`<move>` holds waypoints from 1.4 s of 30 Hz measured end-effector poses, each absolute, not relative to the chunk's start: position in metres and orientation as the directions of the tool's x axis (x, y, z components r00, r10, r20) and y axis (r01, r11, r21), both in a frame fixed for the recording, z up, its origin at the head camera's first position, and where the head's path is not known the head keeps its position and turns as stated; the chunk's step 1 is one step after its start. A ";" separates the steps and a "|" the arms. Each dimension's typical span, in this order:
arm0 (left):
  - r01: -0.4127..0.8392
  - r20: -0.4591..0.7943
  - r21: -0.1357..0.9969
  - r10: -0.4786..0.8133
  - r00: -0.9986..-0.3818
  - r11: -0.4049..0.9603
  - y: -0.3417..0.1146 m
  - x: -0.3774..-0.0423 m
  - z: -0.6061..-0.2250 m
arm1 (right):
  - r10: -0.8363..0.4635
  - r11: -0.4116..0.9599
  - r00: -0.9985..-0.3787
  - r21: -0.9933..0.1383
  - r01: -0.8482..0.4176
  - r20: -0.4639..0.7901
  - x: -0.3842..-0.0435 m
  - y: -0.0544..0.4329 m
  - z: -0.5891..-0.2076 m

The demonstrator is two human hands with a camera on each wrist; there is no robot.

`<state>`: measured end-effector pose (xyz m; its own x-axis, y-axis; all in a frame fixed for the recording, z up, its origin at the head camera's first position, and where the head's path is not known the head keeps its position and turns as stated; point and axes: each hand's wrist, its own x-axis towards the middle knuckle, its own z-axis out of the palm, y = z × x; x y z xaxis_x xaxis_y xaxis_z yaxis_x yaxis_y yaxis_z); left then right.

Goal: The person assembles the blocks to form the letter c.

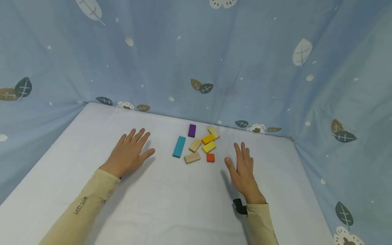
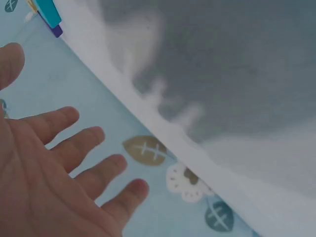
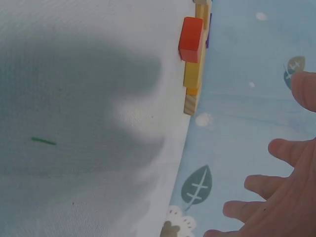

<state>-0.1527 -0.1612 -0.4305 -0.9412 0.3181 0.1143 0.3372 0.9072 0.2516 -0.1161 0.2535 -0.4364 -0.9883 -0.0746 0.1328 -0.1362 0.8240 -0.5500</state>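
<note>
Several small blocks lie in a loose group on the white table. A blue block (image 1: 179, 147) is at the group's left, with a purple block (image 1: 192, 130) behind it. Two yellow blocks, one deeper in tone (image 1: 208, 139) and one lighter (image 1: 209, 147), sit beside a ribbed wooden block (image 1: 195, 145). Plain wooden blocks lie at the back (image 1: 214, 132) and front (image 1: 192, 158), and a red block (image 1: 210, 158) is nearest the right hand. My left hand (image 1: 128, 153) hovers left of the group, fingers spread, holding nothing. The right hand (image 1: 243, 172) hovers at its right, fingers extended, also holding nothing.
A blue curtain (image 1: 165, 68) with leaf prints hangs behind the table and along both sides. The white tabletop (image 1: 171, 204) meets it at the back edge. A black strap piece (image 1: 240, 206) sits at the right wrist. A short green mark (image 3: 43, 141) shows on the white surface.
</note>
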 end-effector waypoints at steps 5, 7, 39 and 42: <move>0.397 0.079 0.305 0.392 -0.916 0.866 -0.153 -0.171 -0.425 | -0.075 0.826 -0.988 -0.546 -0.138 0.136 -0.117 0.255 -0.434; 0.429 0.064 0.316 0.432 -0.900 0.846 -0.148 -0.177 -0.424 | -0.072 0.829 -0.987 -0.542 -0.139 0.143 -0.117 0.255 -0.433; 0.583 -0.125 0.409 0.677 -0.726 0.701 -0.099 -0.232 -0.433 | -0.065 0.820 -0.984 -0.553 -0.148 0.167 -0.123 0.250 -0.434; 0.589 -0.134 0.413 0.686 -0.715 0.694 -0.096 -0.232 -0.433 | -0.062 0.822 -0.987 -0.554 -0.136 0.150 -0.123 0.250 -0.435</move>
